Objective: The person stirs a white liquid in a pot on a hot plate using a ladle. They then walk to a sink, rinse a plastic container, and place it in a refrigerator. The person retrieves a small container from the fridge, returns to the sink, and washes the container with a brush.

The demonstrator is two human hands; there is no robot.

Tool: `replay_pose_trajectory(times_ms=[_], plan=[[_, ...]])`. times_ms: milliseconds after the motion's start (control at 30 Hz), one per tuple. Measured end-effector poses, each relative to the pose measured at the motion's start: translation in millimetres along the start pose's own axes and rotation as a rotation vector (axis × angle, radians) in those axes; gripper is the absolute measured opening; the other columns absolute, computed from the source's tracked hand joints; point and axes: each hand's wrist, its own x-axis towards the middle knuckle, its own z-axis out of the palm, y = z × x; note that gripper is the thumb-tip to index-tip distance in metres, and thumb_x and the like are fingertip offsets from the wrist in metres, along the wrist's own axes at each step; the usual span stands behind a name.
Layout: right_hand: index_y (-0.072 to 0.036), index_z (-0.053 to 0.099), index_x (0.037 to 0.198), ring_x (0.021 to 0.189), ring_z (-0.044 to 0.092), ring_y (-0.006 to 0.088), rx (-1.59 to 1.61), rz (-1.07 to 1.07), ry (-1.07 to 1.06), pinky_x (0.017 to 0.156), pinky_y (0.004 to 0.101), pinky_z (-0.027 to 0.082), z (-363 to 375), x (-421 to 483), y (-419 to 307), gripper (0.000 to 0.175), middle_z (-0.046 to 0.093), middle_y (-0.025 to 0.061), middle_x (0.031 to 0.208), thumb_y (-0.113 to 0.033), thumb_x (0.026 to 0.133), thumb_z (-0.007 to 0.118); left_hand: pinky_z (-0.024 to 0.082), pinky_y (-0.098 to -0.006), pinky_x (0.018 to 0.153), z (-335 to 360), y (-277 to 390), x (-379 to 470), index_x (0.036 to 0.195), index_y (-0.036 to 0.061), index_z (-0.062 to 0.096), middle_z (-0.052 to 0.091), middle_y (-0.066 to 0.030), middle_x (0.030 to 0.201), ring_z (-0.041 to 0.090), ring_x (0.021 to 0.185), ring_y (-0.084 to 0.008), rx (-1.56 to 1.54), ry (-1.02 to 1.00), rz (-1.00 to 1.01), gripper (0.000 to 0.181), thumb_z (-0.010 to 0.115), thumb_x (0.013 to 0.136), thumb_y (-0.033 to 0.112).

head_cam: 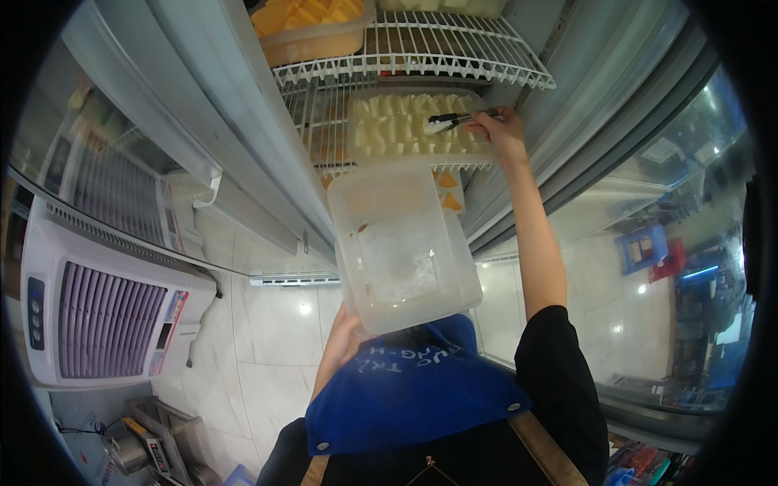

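Observation:
My right hand [501, 130] holds metal tongs with black tips [450, 119], closed around a white piece. They are over a plastic tub of pale cut pieces in yellowish liquid [395, 124], which stands on a white wire shelf of an open fridge. My left hand [347, 331] grips the lower left side of translucent plastic containers or lids [395, 249], held overlapping before my chest; its fingers are partly hidden beneath them. The upper one has small brown spots.
Above, a wire shelf [450, 45] bears a tub of orange pieces [310, 30] and another tub. Orange wedges [448, 200] lie lower down. Glass doors stand open on both sides. An air cooler [109, 316] is at the left, a metal pot [127, 454] at the lower left.

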Motion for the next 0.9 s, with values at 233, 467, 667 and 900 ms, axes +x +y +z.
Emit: replay_pose_trajectory(times_ms=[233, 467, 667, 900], plan=[[-0.001, 0.066, 0.110, 0.074, 0.062, 0.0256, -0.668, -0.251, 0.169, 0.068, 0.0337, 0.049, 1.7, -16.8, 9.5, 0.051, 0.063, 0.0117, 0.088, -0.033, 0.074, 0.083, 0.051, -0.0496, 0.092, -18.7, -1.5, -7.5, 0.150, 0.0052, 0.028, 0.048, -0.0198, 0.139, 0.055, 0.120, -0.0342, -0.021, 0.041, 0.017, 0.075, 0.060, 0.083, 0.017], [-0.003, 0.060, 0.118, 0.088, 0.056, 0.0256, -0.650, -0.458, 0.302, 0.077, 0.0360, 0.048, 3.8, -77.9, -24.7, 0.044, 0.059, 0.0135, 0.098, -0.028, 0.085, 0.075, 0.054, -0.0501, 0.092, -24.2, -0.9, -10.3, 0.147, 0.0027, 0.032, 0.052, -0.0199, 0.134, 0.058, 0.117, -0.0338, 0.022, 0.102, 0.096, 0.072, 0.062, 0.085, 0.023], [-0.003, 0.063, 0.119, 0.076, 0.052, 0.0093, -0.427, -0.568, 0.403, 0.069, 0.0252, 0.044, -59.4, -222.9, -67.7, 0.032, 0.057, 0.0017, 0.086, -0.001, 0.087, 0.067, 0.049, -0.0466, 0.095, -21.6, 4.1, -12.6, 0.150, 0.0023, 0.030, 0.048, -0.0194, 0.138, 0.053, 0.123, -0.0324, 0.007, 0.086, 0.068, 0.076, 0.061, 0.083, 0.016], [0.008, 0.061, 0.109, 0.079, 0.065, 0.0186, -0.894, -1.092, 1.408, 0.071, 0.0282, 0.057, -180.4, -354.7, -106.9, 0.021, 0.067, 0.0140, 0.095, -0.011, 0.098, 0.060, 0.047, -0.0446, 0.098, -48.2, 3.9, 7.7, 0.149, 0.0016, 0.033, 0.049, -0.0163, 0.138, 0.054, 0.122, -0.0293, 0.045, -0.044, 0.066, 0.072, 0.062, 0.085, 0.019]])
